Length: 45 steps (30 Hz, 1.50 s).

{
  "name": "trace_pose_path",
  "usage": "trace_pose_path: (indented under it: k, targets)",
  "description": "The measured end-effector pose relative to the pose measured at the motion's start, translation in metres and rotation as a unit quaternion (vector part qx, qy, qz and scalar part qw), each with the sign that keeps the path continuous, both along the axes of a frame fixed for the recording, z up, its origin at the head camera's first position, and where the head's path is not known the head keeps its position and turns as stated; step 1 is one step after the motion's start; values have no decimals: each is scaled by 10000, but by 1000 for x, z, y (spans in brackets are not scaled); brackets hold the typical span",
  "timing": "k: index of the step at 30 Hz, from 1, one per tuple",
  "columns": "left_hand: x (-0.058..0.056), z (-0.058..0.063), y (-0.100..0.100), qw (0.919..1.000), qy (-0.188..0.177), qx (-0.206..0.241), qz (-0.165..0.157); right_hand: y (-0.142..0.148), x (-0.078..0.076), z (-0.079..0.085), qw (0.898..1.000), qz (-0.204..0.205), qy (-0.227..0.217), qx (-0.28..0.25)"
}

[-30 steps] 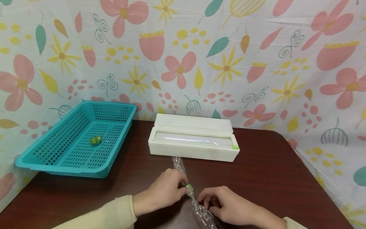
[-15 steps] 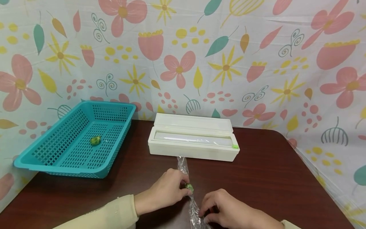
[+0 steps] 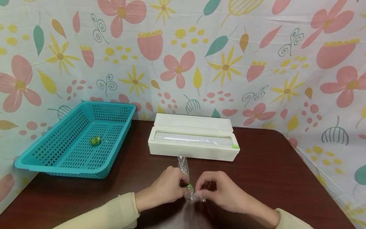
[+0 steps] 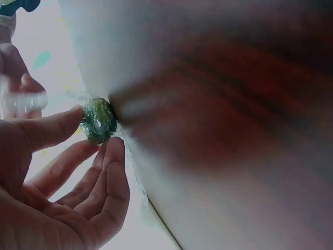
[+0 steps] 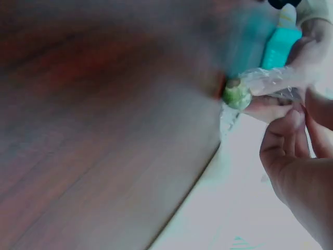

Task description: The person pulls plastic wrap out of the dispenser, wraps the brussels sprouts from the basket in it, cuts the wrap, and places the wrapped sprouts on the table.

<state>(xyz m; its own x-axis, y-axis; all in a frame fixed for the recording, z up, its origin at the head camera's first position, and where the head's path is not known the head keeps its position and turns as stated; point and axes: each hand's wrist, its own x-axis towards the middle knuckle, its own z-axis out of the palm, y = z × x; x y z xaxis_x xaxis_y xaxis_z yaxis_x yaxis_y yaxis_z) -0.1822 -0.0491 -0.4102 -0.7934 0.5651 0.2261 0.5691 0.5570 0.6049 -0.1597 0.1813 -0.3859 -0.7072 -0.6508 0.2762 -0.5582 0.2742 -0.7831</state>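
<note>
In the head view a small Brussels sprout (image 3: pixel 190 188), wrapped in clear cling film, sits just above the tabletop at front centre. My left hand (image 3: pixel 167 186) pinches it between thumb and fingers; the left wrist view shows the wrapped sprout (image 4: pixel 100 121) at those fingertips. To its right, my right hand (image 3: pixel 224 192) pinches the near end of the cling film (image 3: pixel 194 196), drawn up beside the sprout. The right wrist view shows this film (image 5: pixel 270 80) stretched between sprout and fingers. A twisted far tail of film (image 3: pixel 183 164) runs toward the white box.
A white cling film dispenser box (image 3: pixel 194 152) with its lid raised and a green slider stands behind the hands. At left is a teal basket (image 3: pixel 114 159) holding another green sprout (image 3: pixel 95 141). A floral curtain (image 3: pixel 183 47) hangs behind the dark wooden table (image 3: pixel 257 165).
My right hand has moved up and toward the sprout, bringing the near film end with it. The film no longer lies stretched toward me. My left hand keeps its pinch almost in place.
</note>
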Motion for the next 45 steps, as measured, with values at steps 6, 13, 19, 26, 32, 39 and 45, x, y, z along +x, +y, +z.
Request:
trace_pose_path:
  k: [6, 13, 19, 26, 32, 39, 45]
  targets:
    - [-2, 1, 0, 9997, -153, 118, 139, -9, -19, -3, 9955, -763, -556, -53]
    - [-4, 1, 1, 9999, -94, 65, 70, -22, -36, -13, 9878, -1320, -820, -87]
    - [-8, 0, -1, 9994, -200, 256, 86, -31, -44, -24, 9771, -1903, -947, 120]
    - [-8, 4, -3, 9985, -301, 369, 287, -35, -49, -30, 9747, -1995, -926, 396]
    - [-7, 5, -5, 9983, -356, 382, 243, -38, -48, -31, 9702, -2124, -928, 707]
    - [-2, 11, -10, 9980, -478, 405, -55, -39, -46, -35, 9663, -2213, -977, 884]
    - [3, 15, -5, 9966, -542, 615, 36, -39, -44, -35, 9660, -2243, -826, 982]
